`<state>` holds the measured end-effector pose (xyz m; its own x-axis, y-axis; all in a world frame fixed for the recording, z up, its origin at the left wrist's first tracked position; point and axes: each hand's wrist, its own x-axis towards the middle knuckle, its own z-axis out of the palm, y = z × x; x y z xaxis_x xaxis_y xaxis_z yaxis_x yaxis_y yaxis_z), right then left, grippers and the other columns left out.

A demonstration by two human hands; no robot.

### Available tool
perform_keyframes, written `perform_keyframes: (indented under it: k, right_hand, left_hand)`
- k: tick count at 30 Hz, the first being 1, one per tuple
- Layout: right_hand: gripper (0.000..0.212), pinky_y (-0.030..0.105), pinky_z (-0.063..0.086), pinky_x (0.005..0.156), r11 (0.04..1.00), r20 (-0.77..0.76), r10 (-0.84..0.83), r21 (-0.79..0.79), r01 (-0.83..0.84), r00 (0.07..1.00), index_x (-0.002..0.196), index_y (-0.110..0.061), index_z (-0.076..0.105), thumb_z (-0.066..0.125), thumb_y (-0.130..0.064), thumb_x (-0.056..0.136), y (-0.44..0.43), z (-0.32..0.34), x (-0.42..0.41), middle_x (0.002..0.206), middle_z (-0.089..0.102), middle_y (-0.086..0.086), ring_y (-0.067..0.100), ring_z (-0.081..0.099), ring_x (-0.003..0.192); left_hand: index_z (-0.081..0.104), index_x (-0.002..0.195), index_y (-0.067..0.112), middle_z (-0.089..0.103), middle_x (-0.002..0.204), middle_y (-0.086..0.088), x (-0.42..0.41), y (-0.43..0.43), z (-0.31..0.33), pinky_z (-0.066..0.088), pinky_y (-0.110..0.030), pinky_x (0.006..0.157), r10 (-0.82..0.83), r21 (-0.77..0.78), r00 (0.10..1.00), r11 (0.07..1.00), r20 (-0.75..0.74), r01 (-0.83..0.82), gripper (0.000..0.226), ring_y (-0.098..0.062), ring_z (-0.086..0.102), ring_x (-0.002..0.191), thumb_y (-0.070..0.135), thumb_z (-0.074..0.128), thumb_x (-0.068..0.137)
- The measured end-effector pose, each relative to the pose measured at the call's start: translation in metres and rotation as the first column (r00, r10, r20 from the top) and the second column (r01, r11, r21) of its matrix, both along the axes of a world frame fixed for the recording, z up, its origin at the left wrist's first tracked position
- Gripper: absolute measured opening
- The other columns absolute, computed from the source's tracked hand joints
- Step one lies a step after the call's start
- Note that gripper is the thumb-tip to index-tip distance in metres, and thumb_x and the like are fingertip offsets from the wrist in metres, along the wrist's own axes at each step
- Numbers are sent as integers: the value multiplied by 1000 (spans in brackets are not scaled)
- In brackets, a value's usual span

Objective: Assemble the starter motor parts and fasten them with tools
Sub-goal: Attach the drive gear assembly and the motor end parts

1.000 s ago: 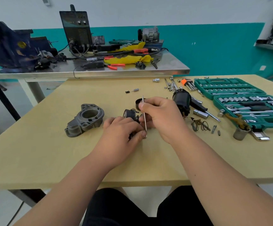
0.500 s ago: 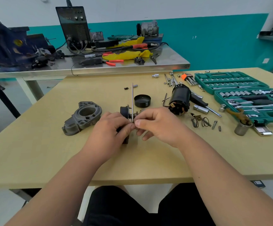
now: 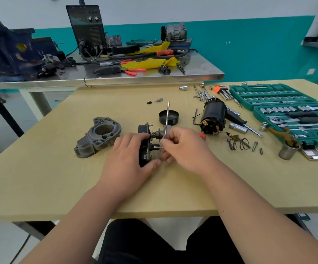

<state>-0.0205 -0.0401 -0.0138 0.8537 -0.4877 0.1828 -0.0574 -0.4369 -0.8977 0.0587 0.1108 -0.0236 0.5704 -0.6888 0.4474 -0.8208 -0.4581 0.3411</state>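
My left hand (image 3: 129, 159) grips a black starter plate with a small pinion gear (image 3: 145, 143), standing on edge on the wooden table (image 3: 249, 183). My right hand (image 3: 184, 149) pinches a long thin metal rod (image 3: 167, 119) that points up and away, its lower end at the plate's shaft side. A grey cast nose housing (image 3: 99, 137) lies to the left. A black end cap (image 3: 168, 117) sits behind the rod. The black motor body (image 3: 213, 116) with brushes showing lies to the right.
Two open green socket sets (image 3: 287, 105) fill the right side, with a ratchet, loose sockets (image 3: 288, 151), springs (image 3: 239, 143), bolts and hex keys (image 3: 221, 91) around them. A steel bench (image 3: 116, 77) behind carries a welder, a vise, pliers and yellow cloth.
The rod was flipped from hanging down to pointing up. My left hand slid off the plate's top, uncovering the pinion gear, and the motor body now shows beside my right hand.
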Motion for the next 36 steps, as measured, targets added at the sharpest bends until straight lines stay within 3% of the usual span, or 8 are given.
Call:
perform_keyframes:
  k: [4, 8, 15, 20, 29, 36]
  right_hand:
    - [18, 45, 59, 64, 997, 13, -42, -68, 43, 999, 73, -24, 57, 63, -14, 87, 3, -6, 3, 62, 69, -2, 14, 70, 59]
    - [15, 48, 57, 67, 997, 66, -28, -75, 33, 997, 75, -20, 58, 65, -11, 85, 5, -7, 2, 66, 68, -1, 15, 70, 62]
    - [26, 41, 56, 70, 983, 118, -27, -175, 47, 993, 70, -32, 52, 67, -16, 84, 13, -9, 1, 71, 65, -8, 15, 69, 71]
    - [32, 20, 48, 58, 947, 143, -15, -317, 60, 990, 67, -35, 47, 67, -17, 83, 14, -9, 0, 64, 59, -15, 4, 60, 63]
    - [36, 14, 43, 55, 943, 176, 9, -329, 51, 984, 65, -36, 45, 68, -14, 83, 13, -10, -2, 60, 56, -17, 1, 55, 59]
    - [27, 18, 37, 57, 849, 238, 125, -528, 20, 963, 69, -25, 52, 71, -9, 80, 10, -9, -5, 64, 48, -17, 6, 46, 64]
  left_hand:
    - [49, 122, 18, 53, 116, 4, -2, -7, -4, 26, -18, 84, 58, -25, 998, 998, 23, -57, 47, -14, 40, 111, 35, 64, 81]
    - [49, 121, 18, 54, 114, 4, 2, -6, -4, 28, -20, 83, 54, -23, 998, 998, 18, -53, 44, -15, 41, 109, 30, 65, 82]
    - [48, 122, 19, 52, 116, 5, 5, -4, -1, 25, -18, 78, 34, -3, 999, 999, -11, -34, 45, -11, 38, 110, 32, 63, 83]
    - [48, 122, 18, 52, 116, 4, 5, -4, 0, 26, -19, 79, 28, 0, 1000, 1000, -12, -28, 45, -13, 39, 111, 32, 64, 83]
    - [48, 121, 16, 52, 115, 2, 4, -4, -1, 23, -18, 78, 17, -1, 1000, 1000, 23, -17, 45, -11, 35, 108, 32, 63, 82]
    - [47, 121, 14, 52, 118, 0, 1, -5, 1, 26, -22, 82, 20, 7, 999, 1000, 26, -20, 44, -18, 39, 111, 31, 62, 84]
